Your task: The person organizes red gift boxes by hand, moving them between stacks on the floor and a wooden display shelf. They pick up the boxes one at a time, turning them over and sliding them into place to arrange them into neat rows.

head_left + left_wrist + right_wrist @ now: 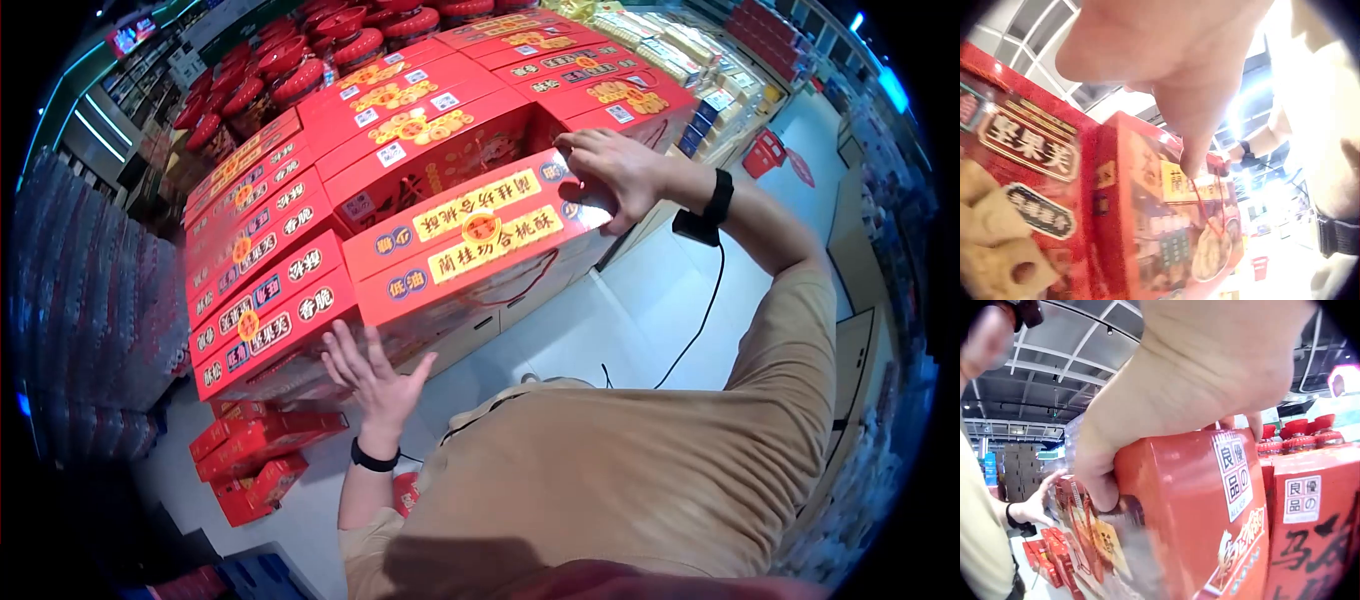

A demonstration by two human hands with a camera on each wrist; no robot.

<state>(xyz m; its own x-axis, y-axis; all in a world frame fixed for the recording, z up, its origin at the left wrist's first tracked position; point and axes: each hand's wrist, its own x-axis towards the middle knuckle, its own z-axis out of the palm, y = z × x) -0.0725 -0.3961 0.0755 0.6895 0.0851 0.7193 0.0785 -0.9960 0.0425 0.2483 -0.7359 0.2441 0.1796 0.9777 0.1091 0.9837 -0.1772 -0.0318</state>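
Observation:
My right hand [622, 178] grips the right end of a long red gift box [400, 238] at the front of the stacked display, thumb on the near side and fingers over the far edge. In the right wrist view, that hand [1210, 375] arches over the red box's end [1194, 487]. My left hand [382, 392], fingers spread, is by the front faces of the boxes at the lower left. Whether it touches them cannot be told. The left wrist view has the left hand [1166, 50] in front of a red box with a string handle [1221, 206].
Behind the front box is a gap, with more rows of red boxes [420, 125] beyond. Red lidded jars [285, 60] stand at the back. Several red boxes [265, 440] lie on the floor [190, 500] at the lower left. A cable [700, 335] hangs from the right wrist.

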